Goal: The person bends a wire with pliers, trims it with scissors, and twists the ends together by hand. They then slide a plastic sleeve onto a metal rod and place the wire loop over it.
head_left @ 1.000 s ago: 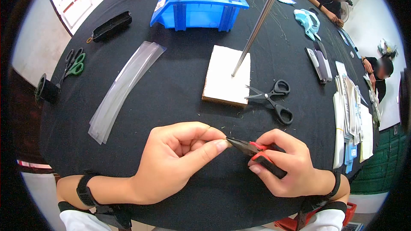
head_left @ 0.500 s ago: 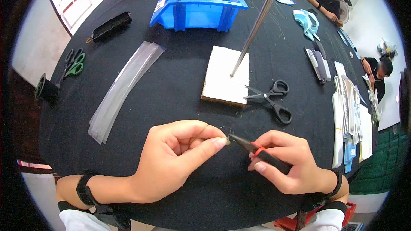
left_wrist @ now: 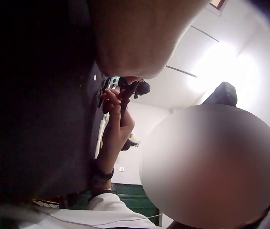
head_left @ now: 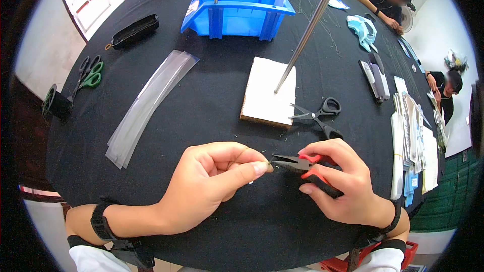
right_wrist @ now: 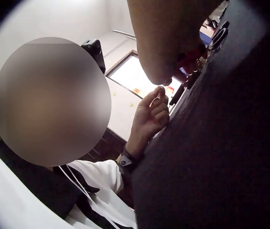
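In the head view my left hand (head_left: 206, 186) pinches a thin dark strand (head_left: 270, 164) between thumb and index finger; a short end pokes out past the fingertips, and a fine line crosses the index finger. My right hand (head_left: 348, 181) grips needle-nose pliers (head_left: 304, 163) with red and black handles. Their jaws stand apart, the tips just right of the strand's end. The left wrist view catches the right hand (left_wrist: 118, 121) from the side, and the right wrist view shows the left hand (right_wrist: 149, 119) with curled fingers.
Black scissors (head_left: 317, 116) lie behind the pliers, by a white block (head_left: 267, 90) under a slanting metal rod (head_left: 307, 35). Farther off are a blue bin (head_left: 237, 7), clear plastic strips (head_left: 151, 106), green scissors (head_left: 92, 76), a spool (head_left: 57, 105), a stapler (head_left: 375, 78) and paper packets (head_left: 401, 136).
The pliers' tips were at the left fingertips, then drew back a little to the right and turned; now their handles and jaws are spread. The left hand keeps its pinch. A small white spot shows below it.
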`<action>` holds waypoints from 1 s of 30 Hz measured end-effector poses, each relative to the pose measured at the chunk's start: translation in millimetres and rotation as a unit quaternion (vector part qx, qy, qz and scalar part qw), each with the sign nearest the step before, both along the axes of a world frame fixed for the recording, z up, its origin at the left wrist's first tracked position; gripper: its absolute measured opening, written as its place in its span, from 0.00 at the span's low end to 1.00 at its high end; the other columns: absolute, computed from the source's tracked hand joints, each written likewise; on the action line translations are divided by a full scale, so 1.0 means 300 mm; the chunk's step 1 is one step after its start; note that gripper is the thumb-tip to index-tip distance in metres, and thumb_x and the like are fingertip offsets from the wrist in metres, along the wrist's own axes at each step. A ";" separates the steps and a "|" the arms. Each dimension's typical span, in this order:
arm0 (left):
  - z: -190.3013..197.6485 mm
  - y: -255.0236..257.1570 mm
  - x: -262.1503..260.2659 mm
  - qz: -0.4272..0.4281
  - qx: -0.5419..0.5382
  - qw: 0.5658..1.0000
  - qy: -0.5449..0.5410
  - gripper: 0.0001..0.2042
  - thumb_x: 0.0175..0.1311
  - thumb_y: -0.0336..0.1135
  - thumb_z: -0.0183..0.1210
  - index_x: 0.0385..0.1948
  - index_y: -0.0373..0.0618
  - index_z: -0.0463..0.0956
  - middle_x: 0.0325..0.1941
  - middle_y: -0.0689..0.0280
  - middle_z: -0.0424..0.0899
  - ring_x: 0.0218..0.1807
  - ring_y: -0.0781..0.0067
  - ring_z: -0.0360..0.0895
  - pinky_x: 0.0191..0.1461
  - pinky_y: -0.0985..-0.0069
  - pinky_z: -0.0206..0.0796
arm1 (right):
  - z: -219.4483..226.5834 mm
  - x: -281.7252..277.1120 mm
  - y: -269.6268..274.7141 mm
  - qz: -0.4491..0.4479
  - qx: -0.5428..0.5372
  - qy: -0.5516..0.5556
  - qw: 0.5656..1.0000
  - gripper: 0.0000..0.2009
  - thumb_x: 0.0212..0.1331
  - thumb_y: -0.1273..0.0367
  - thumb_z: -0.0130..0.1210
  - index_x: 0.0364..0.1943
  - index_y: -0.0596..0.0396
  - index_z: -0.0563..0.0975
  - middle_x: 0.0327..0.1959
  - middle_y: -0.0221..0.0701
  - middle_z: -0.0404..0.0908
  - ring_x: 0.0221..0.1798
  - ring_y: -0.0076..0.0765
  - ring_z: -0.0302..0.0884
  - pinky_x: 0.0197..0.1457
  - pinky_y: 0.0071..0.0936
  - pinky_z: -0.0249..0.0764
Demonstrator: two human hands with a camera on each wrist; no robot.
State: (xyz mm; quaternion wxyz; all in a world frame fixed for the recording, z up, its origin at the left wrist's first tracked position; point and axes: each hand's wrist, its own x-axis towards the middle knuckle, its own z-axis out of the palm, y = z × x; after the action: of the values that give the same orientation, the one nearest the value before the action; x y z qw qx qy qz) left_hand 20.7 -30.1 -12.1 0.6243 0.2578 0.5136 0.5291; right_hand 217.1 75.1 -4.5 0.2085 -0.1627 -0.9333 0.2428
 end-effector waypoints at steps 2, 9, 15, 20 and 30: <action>-0.002 0.000 -0.002 -0.002 -0.004 1.000 -0.003 0.05 0.57 0.28 0.56 0.31 0.36 0.76 0.19 0.72 0.72 0.14 0.90 0.55 0.16 0.87 0.42 | 0.001 0.000 0.002 0.005 0.005 0.000 1.000 0.11 0.36 0.73 0.65 0.28 0.58 0.77 0.39 0.38 0.73 0.37 0.40 0.73 0.39 0.30 0.70; -0.002 0.001 0.004 -0.006 -0.002 1.000 0.001 0.05 0.57 0.28 0.56 0.31 0.35 0.75 0.18 0.72 0.71 0.14 0.90 0.55 0.16 0.87 0.41 | -0.001 0.000 -0.003 0.005 0.025 0.004 1.000 0.10 0.35 0.72 0.66 0.24 0.58 0.77 0.32 0.35 0.72 0.33 0.38 0.72 0.35 0.30 0.70; 0.007 0.001 0.007 -0.022 0.011 0.999 0.029 0.06 0.56 0.28 0.56 0.30 0.34 0.76 0.16 0.73 0.69 0.14 0.90 0.55 0.17 0.86 0.41 | -0.002 0.009 -0.010 0.002 -0.014 -0.006 1.000 0.08 0.37 0.71 0.65 0.22 0.57 0.77 0.24 0.32 0.70 0.21 0.31 0.69 0.23 0.25 0.67; 0.016 0.002 0.014 -0.015 0.018 0.998 0.056 0.07 0.56 0.28 0.57 0.30 0.32 0.77 0.14 0.74 0.68 0.14 0.90 0.56 0.17 0.86 0.42 | -0.015 0.012 -0.011 0.006 -0.015 0.007 1.000 0.08 0.39 0.71 0.65 0.23 0.58 0.78 0.23 0.32 0.69 0.18 0.29 0.67 0.18 0.22 0.64; -0.003 -0.005 0.026 -0.001 0.063 0.991 0.119 0.06 0.56 0.29 0.58 0.29 0.34 0.78 0.13 0.75 0.69 0.14 0.90 0.57 0.17 0.88 0.44 | -0.014 0.013 -0.014 -0.013 -0.041 0.007 0.999 0.07 0.40 0.72 0.64 0.23 0.59 0.78 0.21 0.33 0.68 0.18 0.29 0.67 0.19 0.23 0.63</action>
State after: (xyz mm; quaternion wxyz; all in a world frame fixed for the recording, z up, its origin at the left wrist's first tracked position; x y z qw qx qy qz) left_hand 28.6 -31.5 -12.9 0.5417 0.3583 0.5497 0.5253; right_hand 221.1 70.8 -8.5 0.2109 -0.1820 -0.9189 0.2792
